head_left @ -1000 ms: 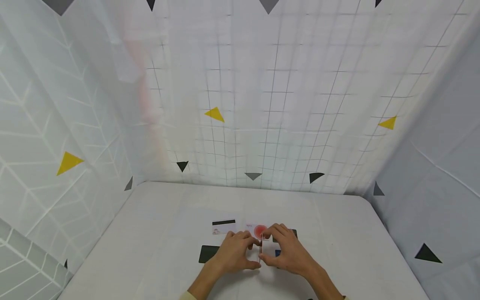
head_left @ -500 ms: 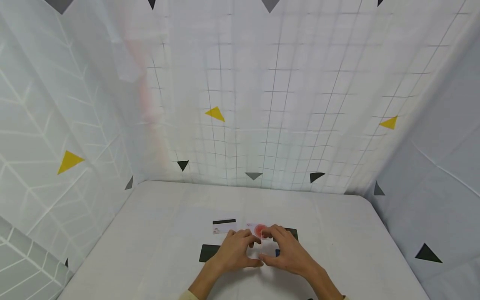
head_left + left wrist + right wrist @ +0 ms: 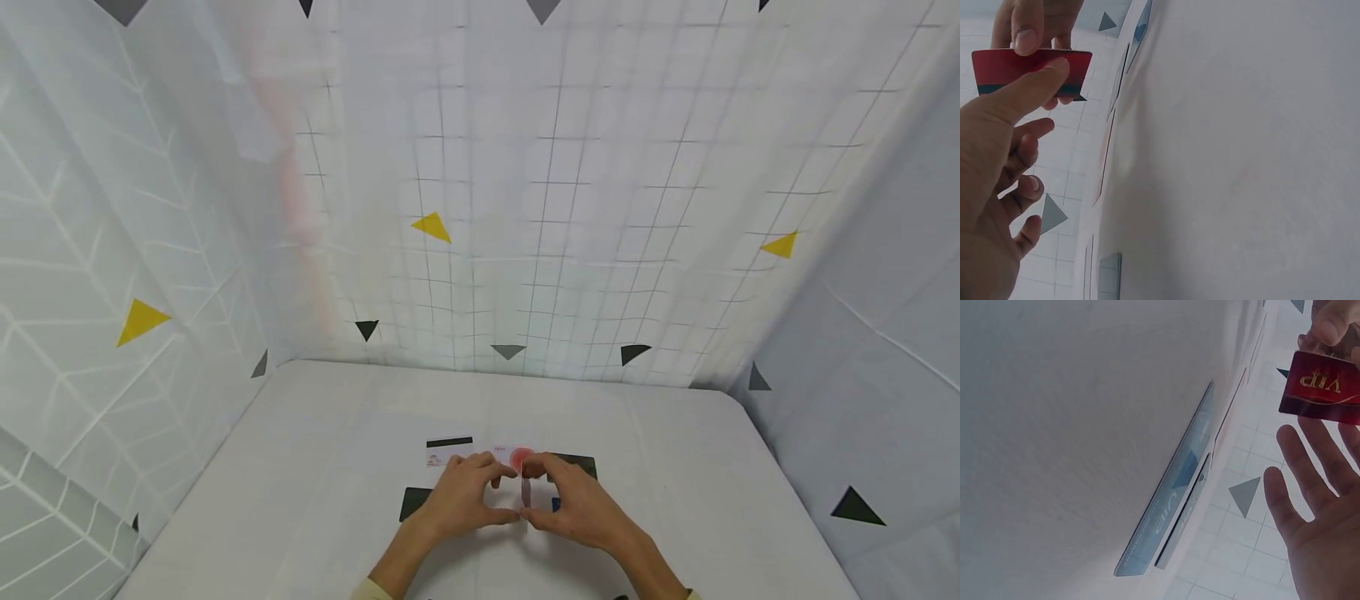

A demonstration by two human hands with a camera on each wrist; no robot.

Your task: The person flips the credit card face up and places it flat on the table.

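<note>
A red card (image 3: 1004, 65) with a dark stripe stands on edge between the two hands; its other face (image 3: 1319, 400) shows gold VIP lettering in the right wrist view. My left hand (image 3: 461, 500) pinches it, the thumb lying across the striped face in the left wrist view. Opposite, my right hand (image 3: 576, 504) also pinches the card, thumb and index fingertip near its ends in the head view. The remaining right fingers (image 3: 1310, 469) are spread below it. Seen from the head, the card is nearly edge-on, and fingers cover parts of it.
On the white table (image 3: 315, 467) lie a white card with a black stripe (image 3: 448, 452), a card with a red circle (image 3: 501, 454), a dark card (image 3: 415, 502) at left and another dark card (image 3: 585, 464) at right. A blue-marked card (image 3: 556, 504) is partly behind the right hand.
My left hand has shifted slightly left and its fingers have moved a little on the card. The card has turned slightly, showing a sliver of its face. The right hand barely moved.
</note>
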